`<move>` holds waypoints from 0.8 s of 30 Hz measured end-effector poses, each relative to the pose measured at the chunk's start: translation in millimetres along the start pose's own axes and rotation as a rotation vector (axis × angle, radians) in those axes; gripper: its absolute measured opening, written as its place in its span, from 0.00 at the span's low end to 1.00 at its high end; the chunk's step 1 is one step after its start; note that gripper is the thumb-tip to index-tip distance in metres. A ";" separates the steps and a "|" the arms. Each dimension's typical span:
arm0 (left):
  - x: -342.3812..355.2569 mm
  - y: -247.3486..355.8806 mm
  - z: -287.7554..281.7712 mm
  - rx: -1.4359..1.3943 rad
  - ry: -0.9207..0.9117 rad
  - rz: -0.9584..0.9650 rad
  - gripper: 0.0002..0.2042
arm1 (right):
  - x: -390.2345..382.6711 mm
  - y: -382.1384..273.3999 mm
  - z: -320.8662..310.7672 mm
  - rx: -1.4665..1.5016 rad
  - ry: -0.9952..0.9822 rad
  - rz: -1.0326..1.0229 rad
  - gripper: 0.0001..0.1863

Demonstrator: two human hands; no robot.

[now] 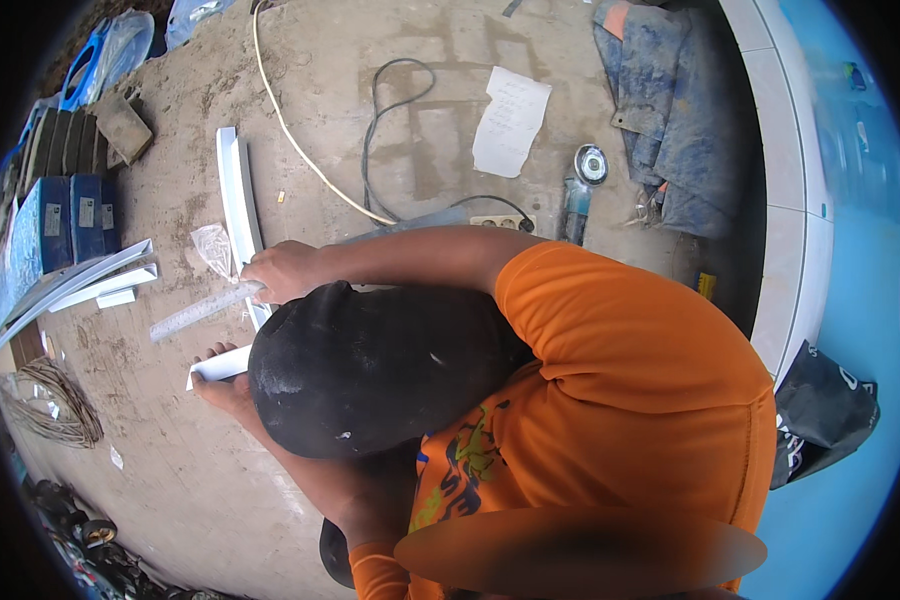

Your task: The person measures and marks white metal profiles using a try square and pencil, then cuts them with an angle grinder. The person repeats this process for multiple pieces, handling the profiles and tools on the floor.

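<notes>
Floor (180, 440), rough concrete, gives elbow room mainly toward the left of view, out to a wire coil (65, 405) and blue boxes (90, 222). Tight on the body side: black-clad knee (390, 370) sits right beside both hands and covers the inner end of the white strip (217, 370). Extension socket (505, 222) and grinder (576, 200) lie beyond the right forearm.

White strip is low in front of the knee; long axis roughly crosswise in view, free end pointing left and slightly down. Long white profile (238, 190) lies nearly up-down in view, lower end running in by the knee. Clear ruler (195, 315) slants, far end left and down.

Left hand (228, 397): under the strip's free end, thumb on one side, fingertips past the other, gripping it. Right hand (285, 270): arm stretched across above the knee, fingers curled round the ruler's end, over the profile.
</notes>
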State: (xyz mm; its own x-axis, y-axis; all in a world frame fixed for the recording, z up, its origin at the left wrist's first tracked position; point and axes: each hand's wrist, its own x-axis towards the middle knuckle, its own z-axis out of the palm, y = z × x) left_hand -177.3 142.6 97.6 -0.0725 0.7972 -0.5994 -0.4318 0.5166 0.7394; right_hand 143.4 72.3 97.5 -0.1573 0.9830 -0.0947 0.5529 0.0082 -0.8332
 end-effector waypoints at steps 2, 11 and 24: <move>-21.1 0.2 14.9 -0.021 -0.097 0.050 0.30 | -7.0 -11.7 -9.2 0.114 0.031 -0.009 0.26; -76.1 19.9 73.8 -0.022 -0.005 0.301 0.39 | -28.3 -34.1 -21.9 0.057 -0.047 -0.316 0.16; -110.2 117.6 121.9 -0.401 -0.149 0.670 0.21 | -2.4 -117.3 -106.0 -0.114 0.046 -0.317 0.36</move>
State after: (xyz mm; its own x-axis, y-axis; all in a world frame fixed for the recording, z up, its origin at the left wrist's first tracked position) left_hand -110.6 153.6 288.0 -0.3225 0.9466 0.0028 -0.6315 -0.2173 0.7443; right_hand 165.6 88.4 253.2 -0.3005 0.9354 0.1863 0.5706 0.3328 -0.7508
